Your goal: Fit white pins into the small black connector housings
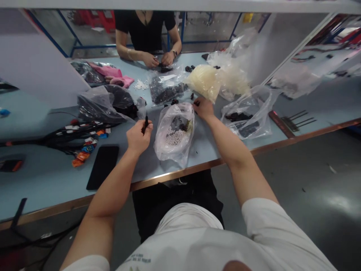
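My left hand point(138, 137) is closed around a slim dark pen-like tool point(146, 123) that points up; its exact kind is unclear. Beyond the clear bag in the middle, my right hand point(204, 109) pinches a small black part point(196, 103) at its fingertips. Between my hands lies that open clear plastic bag point(160, 145), with many tiny white pieces point(174, 137) inside. Several small black parts point(175, 101) are scattered just behind it. A filled clear bag of dark parts point(166, 90) sits farther back.
A black phone-like slab point(103, 165) lies left of my forearm, beside bundled cables with orange and blue connectors point(81, 156). Bags of black parts point(105, 101) and cream-coloured pieces point(204, 81) stand around. Across the table point(146, 169), a co-worker's hands point(158, 60) handle dark parts.
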A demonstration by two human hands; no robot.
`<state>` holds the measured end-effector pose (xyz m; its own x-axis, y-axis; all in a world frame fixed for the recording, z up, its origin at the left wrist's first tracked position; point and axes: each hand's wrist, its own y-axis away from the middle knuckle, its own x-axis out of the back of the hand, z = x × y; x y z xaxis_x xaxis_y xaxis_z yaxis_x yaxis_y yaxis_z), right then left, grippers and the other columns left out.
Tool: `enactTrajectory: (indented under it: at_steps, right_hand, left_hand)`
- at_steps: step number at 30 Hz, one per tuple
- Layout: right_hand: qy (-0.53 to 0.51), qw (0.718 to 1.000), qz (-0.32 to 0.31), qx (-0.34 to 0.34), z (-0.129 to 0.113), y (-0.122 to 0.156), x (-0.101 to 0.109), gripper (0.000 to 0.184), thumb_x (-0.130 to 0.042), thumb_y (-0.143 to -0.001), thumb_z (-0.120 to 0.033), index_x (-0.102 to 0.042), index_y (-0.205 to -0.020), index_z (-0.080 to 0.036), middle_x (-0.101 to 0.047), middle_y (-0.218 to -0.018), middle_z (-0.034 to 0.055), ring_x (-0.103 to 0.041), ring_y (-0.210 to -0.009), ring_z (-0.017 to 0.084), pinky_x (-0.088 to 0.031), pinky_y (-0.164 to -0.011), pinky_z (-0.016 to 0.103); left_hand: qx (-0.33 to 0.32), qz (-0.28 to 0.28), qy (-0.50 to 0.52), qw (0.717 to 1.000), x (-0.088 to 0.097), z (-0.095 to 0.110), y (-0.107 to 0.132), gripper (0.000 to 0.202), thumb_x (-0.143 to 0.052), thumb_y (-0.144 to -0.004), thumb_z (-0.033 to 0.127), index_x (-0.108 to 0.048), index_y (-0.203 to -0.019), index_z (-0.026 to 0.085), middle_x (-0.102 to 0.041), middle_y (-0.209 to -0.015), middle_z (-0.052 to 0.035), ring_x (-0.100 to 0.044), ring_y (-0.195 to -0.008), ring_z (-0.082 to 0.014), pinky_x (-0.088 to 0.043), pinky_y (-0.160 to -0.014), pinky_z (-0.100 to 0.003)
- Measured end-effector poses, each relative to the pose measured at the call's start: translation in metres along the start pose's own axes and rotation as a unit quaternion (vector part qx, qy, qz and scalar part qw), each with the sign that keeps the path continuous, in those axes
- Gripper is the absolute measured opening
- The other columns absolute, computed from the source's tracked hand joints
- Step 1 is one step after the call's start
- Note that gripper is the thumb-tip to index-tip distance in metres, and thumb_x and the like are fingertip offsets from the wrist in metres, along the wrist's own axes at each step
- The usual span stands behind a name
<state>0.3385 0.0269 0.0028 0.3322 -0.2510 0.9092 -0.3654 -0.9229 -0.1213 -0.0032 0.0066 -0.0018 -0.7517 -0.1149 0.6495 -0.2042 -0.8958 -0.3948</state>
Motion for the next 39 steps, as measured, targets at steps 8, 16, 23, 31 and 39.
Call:
enactTrajectory:
  at_steps: [8,16,23,31,39]
  right_hand:
    - [-0.057,0.991,0.085,0.081,0.063,0.025,0.129,0.024,-0.072,-0.094,-0.044,-0.079,-0.104,-0.023,-0.08,-0.103,0.0069,-0.07,-0.092,0.024,-0.054,-0.083,0.038]
    - [0.274,0.953,-0.123,-0.025,0.133,0.022,0.147,0.033,-0.085,-0.089,-0.031,-0.08,-0.115,-0.012,-0.079,-0.121,0.0287,-0.069,-0.098,0.028,-0.041,-0.083,0.042]
    - [0.304,0.942,-0.135,-0.048,0.097,0.025,0.147,0.028,-0.073,-0.096,-0.035,-0.081,-0.107,-0.01,-0.077,-0.122,0.0332,-0.073,-0.109,0.038,-0.045,-0.085,0.045]
    - [0.124,0.961,-0.133,0.209,-0.009,-0.014,0.048,0.051,-0.048,-0.101,-0.018,-0.069,-0.147,-0.017,-0.073,-0.146,0.0157,-0.069,-0.133,0.034,-0.052,-0.113,0.045]
    - [0.096,0.931,-0.174,0.306,-0.033,-0.047,-0.032,0.064,-0.059,-0.104,-0.034,-0.048,-0.167,-0.026,-0.056,-0.168,0.007,-0.048,-0.157,0.029,-0.037,-0.128,0.045]
  left_hand:
    - [0.016,0.015,0.015,1.0,-0.002,0.0,-0.002,0.026,-0.062,-0.096,0.041,-0.076,-0.106,0.022,-0.079,-0.085,-0.0033,-0.071,-0.072,-0.0184,-0.052,-0.071,-0.029]
    - [0.014,-0.005,0.048,0.999,-0.005,0.004,0.002,0.028,-0.06,-0.098,0.042,-0.075,-0.107,0.021,-0.081,-0.088,-0.004,-0.074,-0.075,-0.019,-0.054,-0.074,-0.03]
    - [0.02,0.018,0.062,0.998,-0.001,0.001,0.002,0.029,-0.06,-0.099,0.045,-0.074,-0.108,0.021,-0.081,-0.086,-0.0031,-0.072,-0.071,-0.0165,-0.053,-0.072,-0.028]
    - [-0.071,-0.027,0.128,0.989,0.001,0.007,0.013,0.033,-0.06,-0.103,0.049,-0.075,-0.108,0.02,-0.075,-0.076,0.0002,-0.061,-0.054,-0.0115,-0.046,-0.056,-0.023]
    - [-0.206,-0.072,0.078,0.973,0.0,0.011,0.023,0.033,-0.055,-0.106,0.04,-0.078,-0.112,0.018,-0.081,-0.09,-0.0059,-0.073,-0.074,-0.015,-0.056,-0.072,-0.023]
